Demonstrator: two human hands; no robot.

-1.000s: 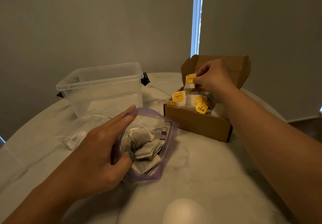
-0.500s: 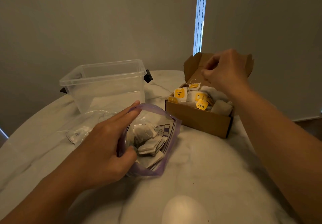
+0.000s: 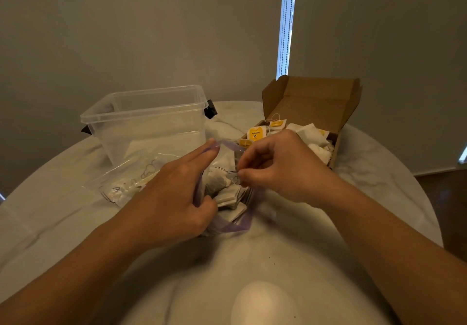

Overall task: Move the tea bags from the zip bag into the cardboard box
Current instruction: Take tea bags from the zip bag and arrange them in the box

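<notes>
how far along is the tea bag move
Partly done: many tea bags lie in the cardboard box. In hand: the left hand holds the zip bag open while the right hand is at its mouth. Left: a pile sits inside.

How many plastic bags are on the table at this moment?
2. The purple-rimmed zip bag, held open by the left hand, is at the centre. A second clear bag lies flat left of it, before the plastic tub. The arms may hide others.
</notes>
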